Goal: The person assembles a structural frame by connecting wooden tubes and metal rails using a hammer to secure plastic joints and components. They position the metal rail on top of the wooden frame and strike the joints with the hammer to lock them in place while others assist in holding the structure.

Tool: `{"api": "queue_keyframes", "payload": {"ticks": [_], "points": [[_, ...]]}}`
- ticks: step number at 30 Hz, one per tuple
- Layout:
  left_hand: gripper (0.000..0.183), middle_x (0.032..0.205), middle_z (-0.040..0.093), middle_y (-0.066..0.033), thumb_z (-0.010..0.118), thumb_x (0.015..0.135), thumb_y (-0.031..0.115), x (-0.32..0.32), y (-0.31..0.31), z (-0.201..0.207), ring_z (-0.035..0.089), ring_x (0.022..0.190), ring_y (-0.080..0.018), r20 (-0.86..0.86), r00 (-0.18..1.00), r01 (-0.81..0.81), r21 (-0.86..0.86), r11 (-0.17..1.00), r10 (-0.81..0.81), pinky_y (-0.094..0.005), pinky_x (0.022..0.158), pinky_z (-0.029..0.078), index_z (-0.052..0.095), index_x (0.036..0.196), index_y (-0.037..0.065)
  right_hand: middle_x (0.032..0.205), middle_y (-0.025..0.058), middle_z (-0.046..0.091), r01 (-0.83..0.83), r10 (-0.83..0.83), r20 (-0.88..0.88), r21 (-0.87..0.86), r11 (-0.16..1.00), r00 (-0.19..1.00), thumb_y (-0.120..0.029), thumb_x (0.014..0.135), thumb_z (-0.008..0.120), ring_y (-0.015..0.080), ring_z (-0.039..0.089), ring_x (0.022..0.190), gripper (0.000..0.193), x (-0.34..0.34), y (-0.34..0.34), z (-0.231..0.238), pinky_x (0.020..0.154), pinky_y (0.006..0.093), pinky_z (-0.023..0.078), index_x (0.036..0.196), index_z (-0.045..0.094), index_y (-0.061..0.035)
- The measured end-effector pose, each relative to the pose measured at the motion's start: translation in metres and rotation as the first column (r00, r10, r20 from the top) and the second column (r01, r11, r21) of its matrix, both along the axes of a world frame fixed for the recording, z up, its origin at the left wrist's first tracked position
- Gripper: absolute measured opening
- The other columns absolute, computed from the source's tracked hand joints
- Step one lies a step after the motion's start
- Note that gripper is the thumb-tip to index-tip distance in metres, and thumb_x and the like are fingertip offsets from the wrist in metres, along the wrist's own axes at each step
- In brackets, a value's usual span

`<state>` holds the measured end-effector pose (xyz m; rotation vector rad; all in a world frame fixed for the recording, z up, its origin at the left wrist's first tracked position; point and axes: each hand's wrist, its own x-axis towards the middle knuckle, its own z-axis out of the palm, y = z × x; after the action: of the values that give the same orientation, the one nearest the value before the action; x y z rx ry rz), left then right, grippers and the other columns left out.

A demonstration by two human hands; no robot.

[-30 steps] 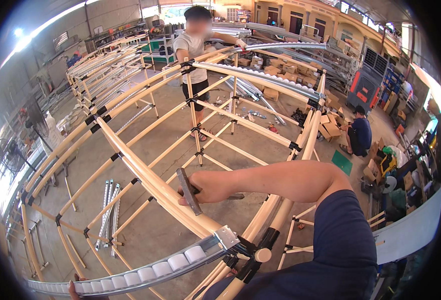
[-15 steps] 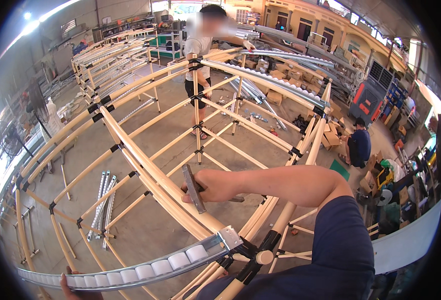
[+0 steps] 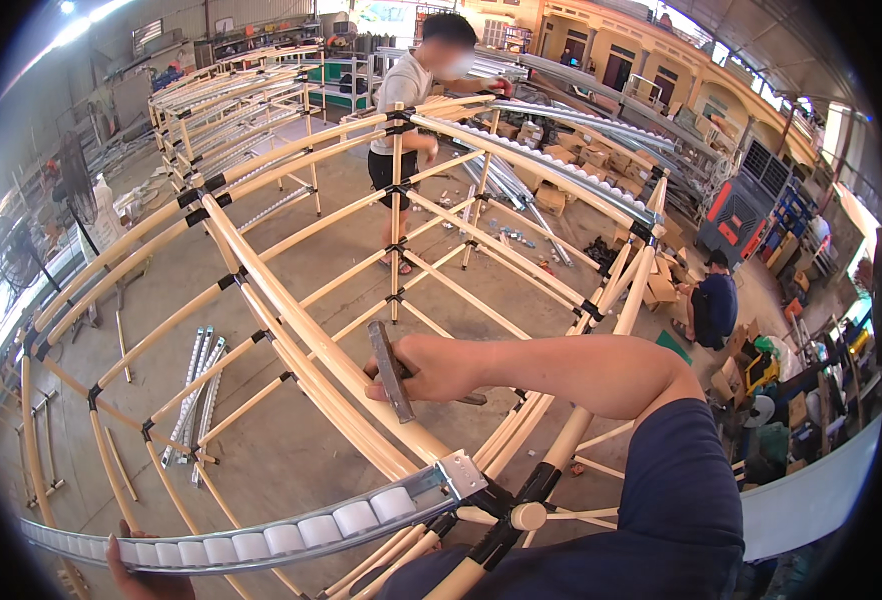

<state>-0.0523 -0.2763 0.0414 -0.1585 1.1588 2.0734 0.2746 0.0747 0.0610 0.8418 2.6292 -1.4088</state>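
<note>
- silver metal roller track with white cylindrical rollers [image 3: 284, 541] is seen curving across the lower left, its right end met by a silver metal bracket [image 3: 460, 474].
- the track is held at lower left by the left hand [image 3: 149, 582], fingers curled around it, partly hidden.
- a dark grey metal hammer [image 3: 390, 372] is gripped at centre by the right hand [image 3: 429, 368], fingers closed.

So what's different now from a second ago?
The standing co-worker in the light grey T-shirt has turned toward the picture's right. The right hand still holds the dark grey metal hammer, and the left hand still holds the silver metal track with white rollers; neither let go nor took hold of anything.
</note>
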Motion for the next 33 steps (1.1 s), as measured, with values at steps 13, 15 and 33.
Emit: {"api": "queue_keyframes", "payload": {"ticks": [13,15,33], "points": [[0.04,0.108,0.071,-0.0082,0.063,0.094,0.031,-0.001,0.0,-0.002,0.066,0.105,-0.0285,-0.025,0.998,0.063,0.041,0.997,-0.062,-0.0491,0.101,0.048,0.064,0.126,0.007,0.11,0.0191,0.068,0.01,-0.01,0.014,-0.006,1.0,1.0,-0.038,0.102,0.063,0.0272,0.066,0.104,0.049,0.004,0.001,0.001,0.093,0.0381,0.049,0.127,0.063,0.0041],[0.038,0.102,0.072,-0.0082,0.065,0.094,0.028,0.01,0.01,0.007,0.068,0.098,-0.0265,-0.013,0.999,0.033,0.022,0.999,-0.033,-0.0448,0.094,0.052,0.065,0.125,0.007,0.11,0.0187,0.068,0.008,-0.007,0.027,-0.017,1.0,1.0,-0.038,0.101,0.063,0.0266,0.065,0.104,0.049,0.003,0.002,0.004,0.093,0.0379,0.049,0.127,0.063,0.0041],[0.038,0.095,0.069,-0.0008,0.068,0.092,0.037,-0.012,-0.009,0.037,0.068,0.089,-0.0195,-0.05,0.997,-0.05,0.201,0.978,0.062,-0.0432,0.088,0.057,0.064,0.119,0.011,0.097,0.0152,0.074,-0.017,0.051,-0.526,0.069,0.998,0.849,-0.037,0.087,0.082,0.017,0.069,0.079,0.049,0.022,-0.016,0.05,0.074,0.0341,0.055,0.117,0.073,0.0011]]}}
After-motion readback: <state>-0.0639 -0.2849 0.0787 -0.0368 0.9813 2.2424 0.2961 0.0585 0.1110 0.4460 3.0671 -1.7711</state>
